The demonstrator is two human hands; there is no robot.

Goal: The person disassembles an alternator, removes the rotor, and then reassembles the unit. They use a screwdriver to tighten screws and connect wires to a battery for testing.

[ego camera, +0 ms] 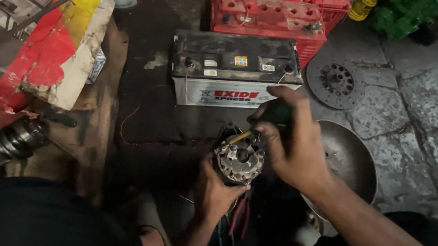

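**Head view: both hands on a round metal part, w/ a tool**

Head cam looks down at a dark, oily floor. Left hand [216,189] is wrapped around the underside of a round metal part [239,159], looks like an alternator end w/ silver ribbed housing, holding it upright just in front of the knees. Right hand [288,142] is closed around a dark-handled tool [272,116]; its yellowish shank [240,138] angles down-left & its tip meets the top edge of the part. Exact tool type: can't tell, too dim.

Around them:
- Black-topped, white-sided battery [233,76] lies on the floor just beyond the part, thin wires trailing off it.
- Red batteries [272,18] stacked behind that one.
- Round metal bowl [349,160] just right of the right hand, partly hidden by the forearm.
- Flat clutch-type disc [335,79] on stone paving, further right & back.
- Red-handled pliers [240,216] on the floor under the left wrist.
- Torn red/yellow cardboard box [18,35] at left, a dark cylindrical part [10,144] below it.
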